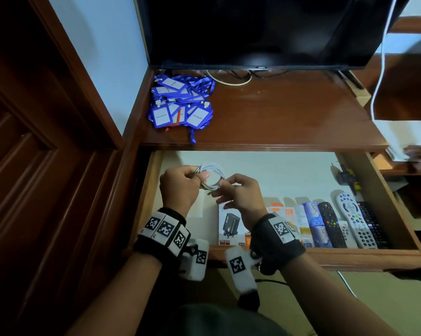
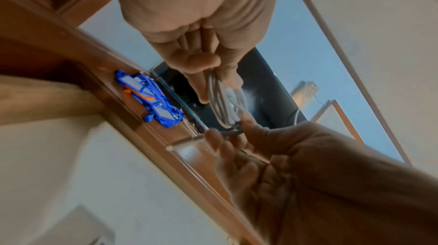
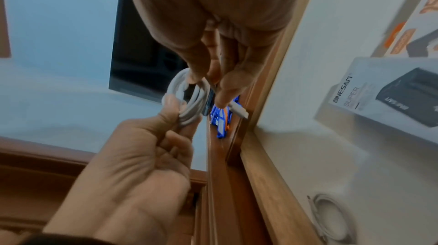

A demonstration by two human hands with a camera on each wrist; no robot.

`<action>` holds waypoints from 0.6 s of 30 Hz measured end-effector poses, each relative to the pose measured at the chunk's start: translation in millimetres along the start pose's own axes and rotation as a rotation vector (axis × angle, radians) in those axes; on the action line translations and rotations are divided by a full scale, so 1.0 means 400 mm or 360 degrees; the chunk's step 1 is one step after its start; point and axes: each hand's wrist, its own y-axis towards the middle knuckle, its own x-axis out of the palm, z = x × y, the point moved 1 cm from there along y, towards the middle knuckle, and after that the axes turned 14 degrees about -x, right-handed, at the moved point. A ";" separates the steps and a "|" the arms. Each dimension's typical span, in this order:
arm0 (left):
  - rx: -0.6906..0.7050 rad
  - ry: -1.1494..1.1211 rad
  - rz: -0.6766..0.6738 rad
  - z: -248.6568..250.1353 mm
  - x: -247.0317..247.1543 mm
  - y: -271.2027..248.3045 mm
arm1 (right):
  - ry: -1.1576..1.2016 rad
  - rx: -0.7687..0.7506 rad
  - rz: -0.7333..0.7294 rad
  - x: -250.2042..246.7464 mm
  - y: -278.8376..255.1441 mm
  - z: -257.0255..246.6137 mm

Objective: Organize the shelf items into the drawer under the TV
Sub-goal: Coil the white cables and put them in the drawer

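Note:
A coiled white cable hangs over the left part of the open drawer under the TV. My left hand grips one side of the coil between thumb and fingers. My right hand pinches the coil's other side near its white plug. In the right wrist view my left hand curls round the coil. A pile of blue lanyard badges lies on the shelf's left end.
Along the drawer's front stand charger boxes, small cartons and several remotes. A second coiled cable lies on the drawer floor. Another person's hand rests at the far right. A wooden door panel stands to the left.

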 end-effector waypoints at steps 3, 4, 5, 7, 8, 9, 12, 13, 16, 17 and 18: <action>-0.0247 -0.0277 -0.0084 -0.004 0.008 -0.017 | 0.0135 -0.0037 0.0098 -0.002 0.007 -0.019; -0.0322 -0.0361 -0.0153 -0.002 0.009 -0.028 | 0.0179 -0.0046 0.0124 -0.006 0.006 -0.022; -0.0389 -0.0409 -0.0235 -0.002 0.010 -0.036 | 0.0211 -0.0051 0.0147 -0.010 0.005 -0.023; -0.0450 -0.0410 -0.0411 -0.006 0.009 -0.047 | 0.0270 -0.0013 0.0189 -0.015 -0.002 -0.012; -0.0442 -0.0381 -0.0474 -0.008 0.010 -0.049 | 0.0298 0.0026 0.0210 -0.019 -0.005 -0.001; -0.0436 -0.0356 -0.0514 -0.009 0.010 -0.050 | 0.0318 0.0061 0.0217 -0.022 -0.009 0.009; -0.0454 -0.0357 -0.0572 -0.015 0.016 -0.051 | 0.0333 0.0091 0.0162 -0.022 -0.010 0.032; -0.0471 -0.0380 -0.0572 -0.017 0.019 -0.053 | 0.0338 0.0082 0.0147 -0.020 -0.010 0.032; -0.0490 -0.0398 -0.0521 -0.026 0.034 -0.054 | 0.0373 0.0051 0.0103 -0.017 -0.008 0.028; -0.0485 -0.0386 -0.0495 -0.028 0.039 -0.054 | 0.0376 0.0048 0.0095 -0.018 -0.007 0.024; -0.0475 -0.0373 -0.0462 -0.032 0.044 -0.053 | 0.0380 0.0050 0.0082 -0.019 -0.007 0.024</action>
